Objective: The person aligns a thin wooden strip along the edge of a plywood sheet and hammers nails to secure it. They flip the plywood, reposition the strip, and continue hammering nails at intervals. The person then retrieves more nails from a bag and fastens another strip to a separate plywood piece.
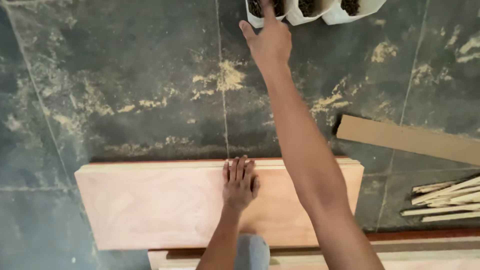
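Fingers (pixel 239 167) pressed together flat on plywood board (pixel 150 205); right hand (pixel 270 42) seemingly spread, reaches white bags (pixel 300 15).

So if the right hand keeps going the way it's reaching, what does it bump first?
Most likely the leftmost white container of dark small pieces. The right hand points up the floor at it, its finger already at the rim, though whether it touches is unclear.

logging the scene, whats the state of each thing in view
left hand: flat, palm down on the plywood board
plywood board: lying flat on the floor
right hand: reaching out, fingers at the white containers
white containers: upright, open, dark contents
wood strips: loosely piled
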